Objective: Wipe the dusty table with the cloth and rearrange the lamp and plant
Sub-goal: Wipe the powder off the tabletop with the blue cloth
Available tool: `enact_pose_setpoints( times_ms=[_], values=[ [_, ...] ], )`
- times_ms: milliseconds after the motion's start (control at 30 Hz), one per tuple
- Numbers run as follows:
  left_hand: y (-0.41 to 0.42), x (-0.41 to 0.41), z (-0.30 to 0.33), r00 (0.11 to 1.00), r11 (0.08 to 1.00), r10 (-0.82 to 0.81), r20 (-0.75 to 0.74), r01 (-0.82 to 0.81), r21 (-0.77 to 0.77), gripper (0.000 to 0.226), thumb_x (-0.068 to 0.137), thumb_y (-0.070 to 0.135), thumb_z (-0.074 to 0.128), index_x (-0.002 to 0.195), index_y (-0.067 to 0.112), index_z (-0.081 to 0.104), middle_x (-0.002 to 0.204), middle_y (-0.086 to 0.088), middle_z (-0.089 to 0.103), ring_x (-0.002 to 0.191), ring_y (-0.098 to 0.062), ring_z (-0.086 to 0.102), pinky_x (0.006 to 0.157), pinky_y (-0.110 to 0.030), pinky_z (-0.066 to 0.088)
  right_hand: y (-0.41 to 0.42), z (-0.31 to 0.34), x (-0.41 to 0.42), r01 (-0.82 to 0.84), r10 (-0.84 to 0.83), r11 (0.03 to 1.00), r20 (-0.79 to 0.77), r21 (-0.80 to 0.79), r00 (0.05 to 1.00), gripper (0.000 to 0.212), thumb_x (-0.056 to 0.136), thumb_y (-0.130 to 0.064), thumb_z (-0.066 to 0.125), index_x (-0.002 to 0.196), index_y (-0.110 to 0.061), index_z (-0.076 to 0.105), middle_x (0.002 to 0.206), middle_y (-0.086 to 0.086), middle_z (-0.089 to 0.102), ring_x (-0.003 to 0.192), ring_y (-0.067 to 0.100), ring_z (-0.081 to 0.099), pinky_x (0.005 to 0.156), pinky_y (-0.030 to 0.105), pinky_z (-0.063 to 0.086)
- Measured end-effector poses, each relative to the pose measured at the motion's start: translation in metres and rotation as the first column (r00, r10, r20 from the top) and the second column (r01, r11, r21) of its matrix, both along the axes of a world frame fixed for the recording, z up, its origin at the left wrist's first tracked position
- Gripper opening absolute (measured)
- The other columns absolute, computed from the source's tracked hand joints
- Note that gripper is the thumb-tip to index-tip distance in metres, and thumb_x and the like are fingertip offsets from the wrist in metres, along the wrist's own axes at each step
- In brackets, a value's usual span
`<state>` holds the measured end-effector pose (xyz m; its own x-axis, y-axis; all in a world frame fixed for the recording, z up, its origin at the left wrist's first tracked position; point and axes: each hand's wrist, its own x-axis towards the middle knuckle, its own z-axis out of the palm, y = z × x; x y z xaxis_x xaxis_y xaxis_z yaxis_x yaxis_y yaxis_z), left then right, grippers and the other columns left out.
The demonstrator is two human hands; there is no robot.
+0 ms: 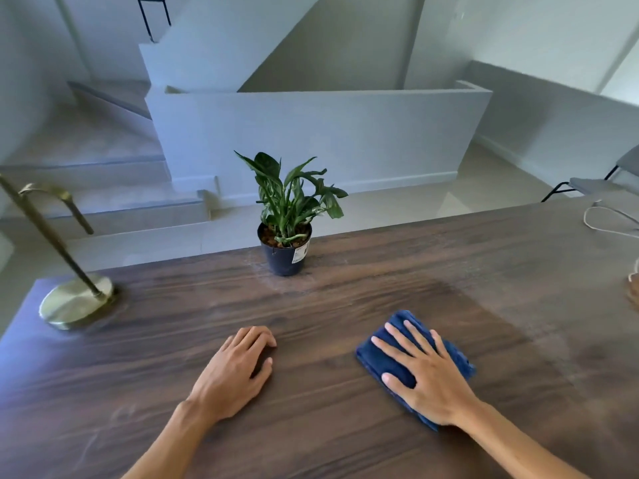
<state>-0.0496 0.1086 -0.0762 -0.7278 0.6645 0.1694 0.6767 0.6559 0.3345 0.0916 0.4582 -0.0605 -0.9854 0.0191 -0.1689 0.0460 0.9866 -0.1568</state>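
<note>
Pressing flat: right hand [427,378], fingers [397,350] spread wide and straight, palm down on the folded dark-blue terry cloth [383,363]. No grip, just weight on top. Cloth lies on the dark wood-grain bench [345,426], right of centre, near the front edge.

Left hand [235,371] rests on bare bench, well apart from the cloth. Its fingers are loosely curled under, tips touching the wood, holding nothing.

Surface: the grain runs left to right. The patch around and ahead of the cloth looks darker and cleaner. A pale dusty haze shows further right and along the far edge, plus a dusty ring around the plant pot.

Small green leafy plant in a black plastic pot [287,250] stands upright at the far edge, roughly centre, white label on the pot's side.

Brass lamp with round disc base [74,304] sits at the far left corner; its thin stem leans up and left out of view, with a short curved arm branching off it.

White cable [601,219] loops on the far right of the bench. A tan object at the right edge is cut off; can't tell what it is.

Room: pale grey walls, light tiled floor beyond the bench. Low grey half-wall [328,133] behind the plant, concrete steps [96,174] rising at left, black-legged grey chair [594,184] at right.
</note>
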Motion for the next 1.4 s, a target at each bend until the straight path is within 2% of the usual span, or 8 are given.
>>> enact_pose_setpoints(
  times_ms=[267, 500, 667, 833, 933, 1000, 1200, 1400],
  values=[
    [-0.024, -0.013, -0.01, 0.975, 0.975, 0.219, -0.029, -0.22, -0.018, 0.05, 0.096, 0.053, 0.036, 0.137, 0.025, 0.044, 0.148, 0.01, 0.04, 0.143, -0.007, 0.031, 0.118, -0.025, 0.019, -0.011, -0.006, -0.148, 0.28, -0.281, 0.96, 0.032, 0.02, 0.959, 0.061, 0.098, -0.068, 0.014, 0.154, -0.053, -0.002, 0.167, -0.013, -0.01, 0.153, 0.025, -0.018, 0.118, 0.064, -0.009],
    [-0.031, -0.012, -0.012, 0.978, 0.978, 0.21, -0.001, -0.21, 0.009, 0.053, 0.095, 0.039, 0.028, 0.139, 0.016, 0.045, 0.15, 0.003, 0.041, 0.143, -0.01, 0.033, 0.117, -0.027, 0.021, -0.168, -0.013, -0.125, -0.167, 0.157, 0.982, -0.108, -0.089, 0.982, 0.056, 0.101, -0.054, 0.018, 0.156, -0.049, 0.011, 0.167, -0.015, 0.005, 0.155, 0.016, -0.007, 0.121, 0.058, -0.003],
    [-0.032, -0.011, -0.007, 0.977, 0.975, 0.21, 0.03, -0.211, 0.063, 0.045, 0.094, 0.036, 0.028, 0.131, 0.018, 0.049, 0.145, 0.004, 0.044, 0.141, -0.009, 0.034, 0.117, -0.026, 0.023, -0.134, -0.021, -0.03, -0.351, 0.338, 0.934, -0.162, -0.063, 0.927, 0.061, 0.096, -0.057, 0.039, 0.153, -0.053, 0.017, 0.164, -0.023, 0.009, 0.154, 0.008, 0.0, 0.119, 0.044, -0.002],
    [-0.031, -0.011, -0.005, 0.981, 0.974, 0.19, 0.048, -0.194, 0.115, 0.043, 0.095, 0.036, 0.033, 0.129, 0.018, 0.05, 0.14, 0.006, 0.046, 0.14, -0.008, 0.034, 0.117, -0.027, 0.025, -0.08, -0.012, -0.066, -0.067, 0.066, 0.998, -0.087, -0.002, 0.994, 0.059, 0.093, -0.067, 0.021, 0.148, -0.062, 0.002, 0.165, -0.021, -0.003, 0.154, 0.012, -0.009, 0.122, 0.046, -0.004],
    [-0.034, -0.013, 0.001, 0.978, 0.956, 0.144, 0.149, -0.177, 0.235, 0.034, 0.095, 0.035, 0.038, 0.125, 0.022, 0.049, 0.132, 0.012, 0.047, 0.134, -0.003, 0.037, 0.114, -0.025, 0.029, -0.113, -0.011, -0.118, 0.077, -0.075, 0.997, -0.073, 0.024, 0.995, 0.067, 0.089, -0.065, 0.0, 0.154, -0.051, -0.003, 0.165, -0.015, -0.011, 0.153, 0.017, -0.018, 0.121, 0.056, -0.007],
    [-0.051, -0.012, 0.006, 0.969, 0.932, 0.15, 0.198, -0.205, 0.298, 0.025, 0.098, 0.03, 0.042, 0.121, 0.024, 0.049, 0.123, 0.015, 0.049, 0.123, -0.001, 0.044, 0.107, -0.022, 0.035, -0.146, -0.01, -0.149, 0.083, -0.082, 0.997, -0.063, 0.009, 0.995, 0.065, 0.095, -0.061, 0.008, 0.158, -0.044, 0.001, 0.167, -0.01, -0.008, 0.153, 0.021, -0.015, 0.12, 0.059, -0.006],
    [-0.166, 0.017, 0.002, 0.954, 0.929, 0.291, 0.064, -0.298, 0.217, 0.02, 0.1, 0.03, 0.04, 0.11, 0.026, 0.056, 0.122, 0.017, 0.053, 0.123, 0.0, 0.048, 0.105, -0.016, 0.036, -0.278, -0.009, -0.184, -0.146, 0.14, 0.986, -0.066, -0.082, 0.988, 0.065, 0.099, -0.059, 0.02, 0.159, -0.037, 0.009, 0.168, -0.004, -0.003, 0.154, 0.025, -0.011, 0.12, 0.061, -0.005],
    [-0.258, 0.032, 0.004, 0.876, 0.872, 0.479, -0.057, -0.468, 0.14, 0.029, 0.1, 0.038, 0.034, 0.107, 0.022, 0.058, 0.11, 0.013, 0.056, 0.107, -0.013, 0.057, 0.095, -0.027, 0.043, -0.319, -0.009, -0.071, -0.55, 0.542, 0.811, -0.102, -0.2, 0.835, 0.066, 0.094, -0.065, 0.033, 0.155, -0.049, 0.014, 0.166, -0.018, 0.002, 0.154, 0.012, -0.009, 0.12, 0.049, -0.013]
  ],
)
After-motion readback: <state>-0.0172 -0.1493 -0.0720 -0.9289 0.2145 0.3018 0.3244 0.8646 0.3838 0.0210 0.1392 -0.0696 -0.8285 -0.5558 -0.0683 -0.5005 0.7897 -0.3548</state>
